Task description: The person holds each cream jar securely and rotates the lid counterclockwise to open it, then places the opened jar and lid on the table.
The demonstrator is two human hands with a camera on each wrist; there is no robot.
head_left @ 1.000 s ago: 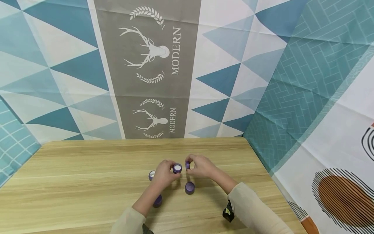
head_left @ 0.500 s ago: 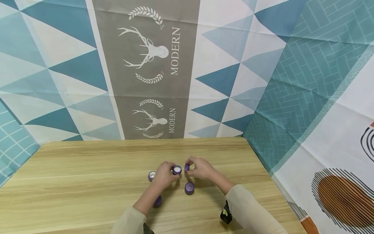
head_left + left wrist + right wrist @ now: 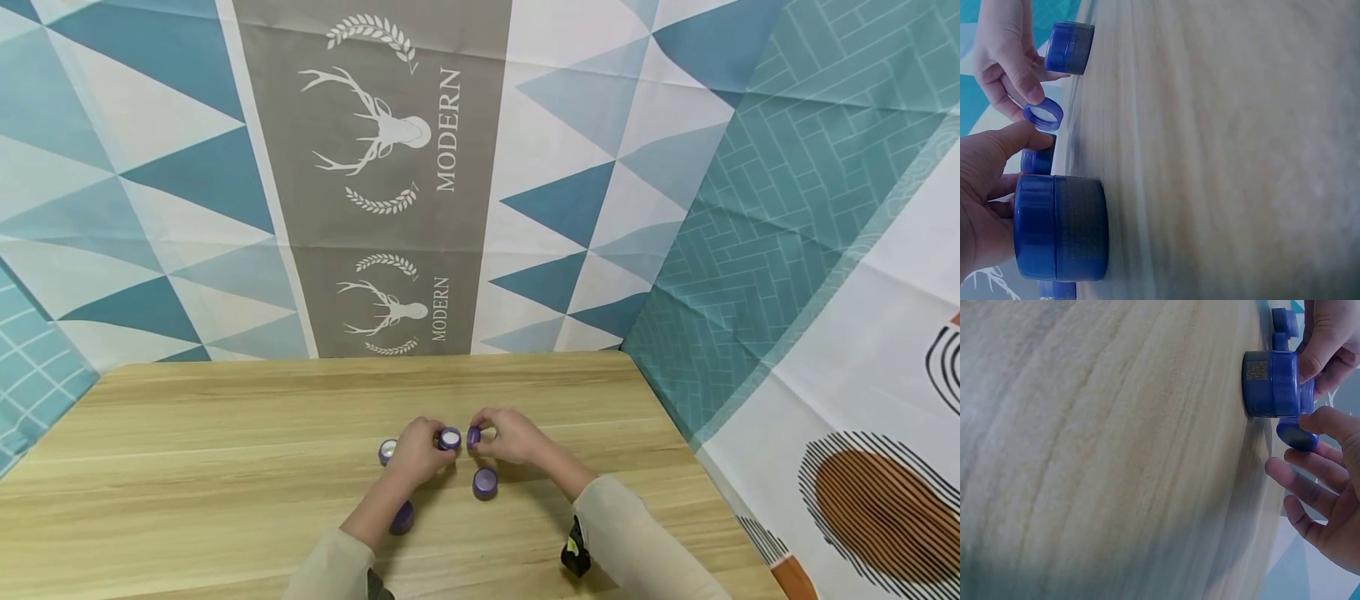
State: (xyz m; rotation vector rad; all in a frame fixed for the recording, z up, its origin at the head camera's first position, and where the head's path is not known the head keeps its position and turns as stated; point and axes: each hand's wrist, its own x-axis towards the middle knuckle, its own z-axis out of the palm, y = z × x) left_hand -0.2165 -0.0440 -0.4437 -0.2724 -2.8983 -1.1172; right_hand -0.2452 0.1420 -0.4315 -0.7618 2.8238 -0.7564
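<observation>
We see two bare hands working close together over a pale wooden table [image 3: 187, 467] with long straight grain. The left hand [image 3: 417, 454] curls its fingers round a small open jar [image 3: 450, 438], a short round purple plastic pot with a white inside showing at its mouth. The jar is held just above the table, near the middle of its far half. The right hand [image 3: 510, 435] pinches a small purple lid [image 3: 472, 437] between thumb and forefinger, tilted on edge, just right of the open jar and very nearly touching it. In the left wrist view the lid [image 3: 1043, 114] looks like a thin hollow ring with a smooth rim.

Just behind the open jar on its left, partly hidden by the left hand, stands a second open jar [image 3: 387, 452], also purple with a white inside. Just in front of the open jar, a little to the right, a capped jar [image 3: 484, 482] sits on the wood; in the right wrist view it [image 3: 1270, 384] is a squat cylinder with a glossy cap and a duller, fine-ribbed base. Another capped jar [image 3: 401, 518] lies nearer us, beside the left forearm.

Both sleeves are soft beige cloth. Behind the table hangs a smooth printed backdrop [image 3: 375, 167] of teal and white triangles, with a grey band bearing white stag heads.
</observation>
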